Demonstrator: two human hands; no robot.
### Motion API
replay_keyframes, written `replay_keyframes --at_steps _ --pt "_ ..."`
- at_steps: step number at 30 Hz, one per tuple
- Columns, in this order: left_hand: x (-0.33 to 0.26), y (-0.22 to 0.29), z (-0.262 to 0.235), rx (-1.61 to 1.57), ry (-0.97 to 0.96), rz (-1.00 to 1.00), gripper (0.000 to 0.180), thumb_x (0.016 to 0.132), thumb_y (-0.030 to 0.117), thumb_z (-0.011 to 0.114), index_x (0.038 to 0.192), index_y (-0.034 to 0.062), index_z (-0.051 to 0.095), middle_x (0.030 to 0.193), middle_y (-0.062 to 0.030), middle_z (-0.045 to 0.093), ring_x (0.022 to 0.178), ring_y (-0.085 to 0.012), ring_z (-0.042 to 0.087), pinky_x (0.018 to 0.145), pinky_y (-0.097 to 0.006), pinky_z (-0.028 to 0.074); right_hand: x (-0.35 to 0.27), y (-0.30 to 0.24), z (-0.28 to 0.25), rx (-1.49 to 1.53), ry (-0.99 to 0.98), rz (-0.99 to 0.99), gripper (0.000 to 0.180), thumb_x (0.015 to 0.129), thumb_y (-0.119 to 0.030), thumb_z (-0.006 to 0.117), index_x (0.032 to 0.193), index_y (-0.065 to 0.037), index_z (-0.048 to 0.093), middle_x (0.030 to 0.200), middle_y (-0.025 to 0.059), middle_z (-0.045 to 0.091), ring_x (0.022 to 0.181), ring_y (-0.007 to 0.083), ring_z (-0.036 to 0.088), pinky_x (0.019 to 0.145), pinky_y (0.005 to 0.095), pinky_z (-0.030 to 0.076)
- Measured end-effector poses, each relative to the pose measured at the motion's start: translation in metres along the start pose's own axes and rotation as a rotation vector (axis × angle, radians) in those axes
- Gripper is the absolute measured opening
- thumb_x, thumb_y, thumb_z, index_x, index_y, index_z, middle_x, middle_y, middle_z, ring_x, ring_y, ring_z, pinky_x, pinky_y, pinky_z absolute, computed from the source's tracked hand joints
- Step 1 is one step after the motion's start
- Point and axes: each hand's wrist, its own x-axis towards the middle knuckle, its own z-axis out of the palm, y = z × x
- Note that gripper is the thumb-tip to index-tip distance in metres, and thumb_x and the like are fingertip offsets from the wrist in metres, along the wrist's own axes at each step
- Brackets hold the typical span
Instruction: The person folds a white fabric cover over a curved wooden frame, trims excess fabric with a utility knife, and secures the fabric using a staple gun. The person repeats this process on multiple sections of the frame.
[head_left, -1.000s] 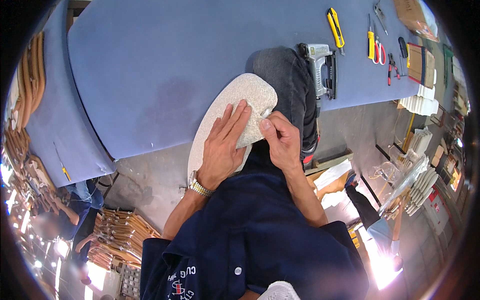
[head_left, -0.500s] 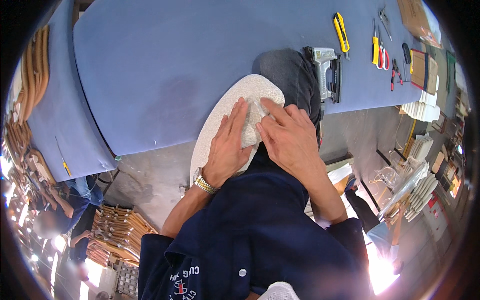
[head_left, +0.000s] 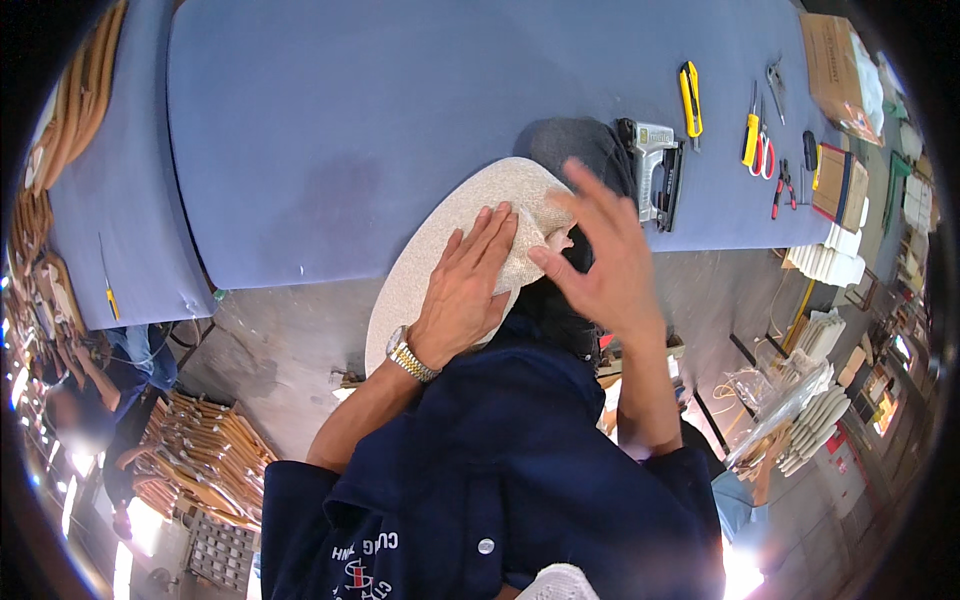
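Note:
A beige fabric-covered pad point(head_left: 425, 245), rounded like a chair seat, lies across my lap against the table edge. My left hand point(head_left: 465, 275), with a metal watch on its wrist, rests flat on it, fingers stretched out. At the pad's right side my right hand point(head_left: 605, 265) has its thumb and fingers spread, the fingers blurred by motion. Its thumb is close to a gathered, folded bit of the fabric; whether they touch I cannot tell. A silver staple gun point(head_left: 652, 175) lies on the table just beyond my dark-trousered knee.
On the blue-topped table point(head_left: 400, 90) lie a yellow utility knife point(head_left: 691, 100), red-handled scissors point(head_left: 763, 155), red-handled pliers point(head_left: 783, 190) and a cardboard box point(head_left: 838, 75). Curved wooden frames point(head_left: 205, 450) are stacked at lower left, near another person. White pads point(head_left: 815, 430) are piled at right.
My right hand has come away from the fabric fold, its fingers lifting and spreading. My left hand stays flat on the pad. The view has shifted slightly.

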Motion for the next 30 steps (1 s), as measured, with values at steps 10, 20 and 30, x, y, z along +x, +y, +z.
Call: replay_keyframes --at_steps 10,20,30 --pt "-0.002 0.0 0.012 -0.006 0.007 -0.015 0.094 0.073 -0.007 0.066 0.159 -0.0001 0.03 0.166 -0.0207 0.031 0.154 -0.0379 0.03 0.122 -0.056 0.03 0.017 0.023 -0.004 -0.197 -0.421 -0.152 0.077 0.087 -0.057 0.072 0.138 0.0 0.06 0.149 0.0169 0.056 0.136 0.0386 0.052 0.11 0.0494 0.044" --pt "0.0 0.004 0.006 0.036 -0.024 -0.01 0.095 0.072 -0.006 0.066 0.161 0.0039 0.031 0.169 -0.0144 0.029 0.155 -0.0348 0.029 0.122 -0.054 0.031 0.004 0.015 0.001 -0.16 -0.39 -0.145 0.066 0.091 -0.05 0.072 0.137 -0.003 0.063 0.15 0.0153 0.055 0.14 0.0448 0.047 0.112 0.0493 0.046" --pt "0.004 0.005 -0.001 0.046 -0.091 -0.008 0.097 0.073 -0.005 0.066 0.162 0.01 0.031 0.17 -0.0108 0.028 0.156 -0.0333 0.027 0.122 -0.054 0.028 -0.028 -0.005 0.012 0.143 0.103 0.14 0.026 0.082 -0.024 0.086 0.091 -0.004 0.071 0.118 0.0141 0.065 0.107 0.0321 0.065 0.09 0.0398 0.053"
